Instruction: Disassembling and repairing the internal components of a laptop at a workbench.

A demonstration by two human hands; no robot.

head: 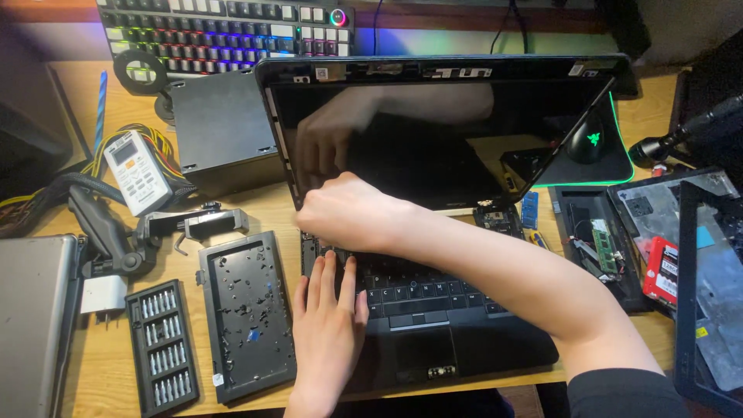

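An open black laptop [433,333] with a dark screen [464,139] and no bezel sits in the middle of the wooden desk. My left hand [329,317] lies flat, fingers together, on the left part of its keyboard. My right hand [348,213] reaches across from the right and rests curled at the lower left corner of the screen, by the hinge. Whether its fingers pinch anything is hidden.
A black tray of screws [248,317] and a screwdriver bit set [162,348] lie left of the laptop. A remote control [138,172], cables and a grey box [220,131] sit behind them. Laptop parts, a circuit strip [604,244] and a red drive [662,271] lie right. A lit keyboard [224,31] is at the back.
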